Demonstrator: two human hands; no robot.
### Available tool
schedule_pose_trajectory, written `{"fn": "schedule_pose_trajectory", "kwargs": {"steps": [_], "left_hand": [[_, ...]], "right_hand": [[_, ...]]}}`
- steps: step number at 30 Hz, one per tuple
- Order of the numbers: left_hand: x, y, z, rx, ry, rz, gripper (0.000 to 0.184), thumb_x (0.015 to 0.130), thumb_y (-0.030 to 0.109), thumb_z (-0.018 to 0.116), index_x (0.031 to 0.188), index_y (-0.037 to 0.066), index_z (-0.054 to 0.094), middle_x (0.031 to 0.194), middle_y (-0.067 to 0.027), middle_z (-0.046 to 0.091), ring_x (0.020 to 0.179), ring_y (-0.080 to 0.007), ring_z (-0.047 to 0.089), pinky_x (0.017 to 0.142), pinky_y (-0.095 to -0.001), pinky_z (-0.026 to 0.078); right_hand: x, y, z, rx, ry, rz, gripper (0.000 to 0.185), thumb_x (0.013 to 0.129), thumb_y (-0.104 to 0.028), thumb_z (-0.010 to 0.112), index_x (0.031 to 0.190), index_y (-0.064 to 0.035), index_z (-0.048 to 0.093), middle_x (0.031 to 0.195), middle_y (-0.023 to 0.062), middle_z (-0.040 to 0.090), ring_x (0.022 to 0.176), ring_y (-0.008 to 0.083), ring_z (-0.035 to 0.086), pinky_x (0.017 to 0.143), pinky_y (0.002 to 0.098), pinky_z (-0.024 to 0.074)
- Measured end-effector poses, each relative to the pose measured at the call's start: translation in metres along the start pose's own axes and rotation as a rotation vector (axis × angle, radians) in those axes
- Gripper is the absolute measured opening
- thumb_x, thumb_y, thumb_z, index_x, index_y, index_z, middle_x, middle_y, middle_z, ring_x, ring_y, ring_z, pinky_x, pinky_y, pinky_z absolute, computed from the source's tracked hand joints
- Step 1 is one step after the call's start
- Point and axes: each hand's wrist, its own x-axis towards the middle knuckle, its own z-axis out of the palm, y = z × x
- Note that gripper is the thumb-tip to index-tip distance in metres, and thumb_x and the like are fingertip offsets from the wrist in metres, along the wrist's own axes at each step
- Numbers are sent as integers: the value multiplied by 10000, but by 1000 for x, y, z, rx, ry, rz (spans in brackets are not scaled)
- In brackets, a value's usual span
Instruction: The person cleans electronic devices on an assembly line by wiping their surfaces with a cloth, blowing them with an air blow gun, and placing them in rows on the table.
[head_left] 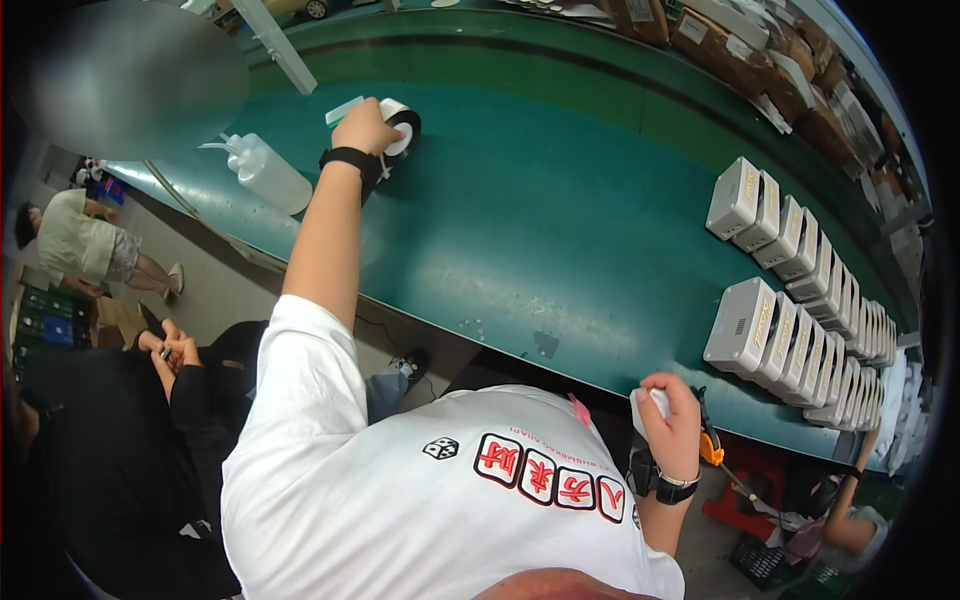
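My left hand (364, 127) reaches to the far left part of the green table (520, 220), its fingers closed round a tape roll (403, 134) with a white core and dark rim. A pale strip (345, 111) shows just beyond the knuckles. Beside that forearm a translucent squeeze bottle (268, 174) lies tilted in view. My right hand (672, 422) is bent close to my body at the near table edge, with its fingers closed on a small white piece (650, 408), partly hidden by them.
Two rows of white boxes (740, 325) line the table's right side. Cartons (715, 50) are piled beyond the far edge. A metal post (278, 45) rises at the upper left. A person in black (110, 450) is at the left, another person (85, 235) behind, and an arm (860, 480) at right.
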Motion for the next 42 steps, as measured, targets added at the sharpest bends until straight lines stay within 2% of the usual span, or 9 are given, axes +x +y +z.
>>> {"fn": "schedule_pose_trajectory", "kwargs": {"steps": [5,7,9,13,14,15,17,22,42], "left_hand": [[-44,23,0,-832,80,159,545,782,153,837,1228,-42,592,1115,-127,701,978,-222,686,878,-355,547],[-63,31,2,-1390,-113,280,449,858,105,771,1239,-42,586,1152,-101,694,1002,-217,686,911,-361,550],[-94,42,-3,-1790,-409,177,400,911,94,709,1264,-44,581,1189,-111,689,1050,-222,684,950,-370,550],[-139,47,16,-2159,-743,-46,429,952,132,664,1319,-57,549,1265,-174,666,1112,-271,677,1014,-437,536],[-148,48,21,-2187,-790,-108,425,952,127,659,1319,-56,548,1267,-183,664,1116,-279,676,1021,-451,533],[-157,49,26,-2215,-838,-172,422,953,122,654,1320,-55,547,1269,-192,662,1120,-287,675,1029,-464,529],[-172,51,36,-2265,-928,-203,415,945,132,665,1301,-51,557,1263,-198,664,1117,-289,678,1026,-469,536],[-208,53,38,-2284,-906,-292,403,943,159,677,1277,-41,573,1227,-199,680,1059,-279,703,969,-450,577],[-256,37,50,-2312,-1037,-266,427,925,185,670,1275,-47,591,1203,-203,696,1033,-272,721,948,-434,588]], "right_hand": [[-25,21,-2,33,-146,-45,105,905,-78,657,939,21,664,878,120,693,788,190,651,726,292,497],[-40,37,-5,109,-212,127,134,917,-89,641,933,35,689,856,125,714,802,185,667,744,288,506],[-56,58,-7,112,-243,214,158,922,-98,634,947,42,703,821,108,718,779,178,656,742,286,505],[-98,180,-4,221,-192,461,216,963,-148,609,986,55,680,909,91,712,770,129,611,704,257,476],[-105,153,-6,279,-88,576,218,941,-109,652,1090,43,701,1049,111,720,1003,196,644,929,301,479],[-115,184,-4,260,-17,493,266,965,-132,649,1175,32,658,1036,81,673,934,155,589,850,273,473],[-125,171,-5,315,441,645,277,898,-217,674,1088,-24,734,1335,143,586,1164,229,563,991,352,481],[-75,133,-1,304,913,404,234,922,-240,644,1031,-38,691,1222,122,569,1065,216,550,912,342,465],[-38,55,-51,583,1361,-33,317,1019,-330,523,807,-95,519,767,39,500,670,163,499,597,299,404]]}}
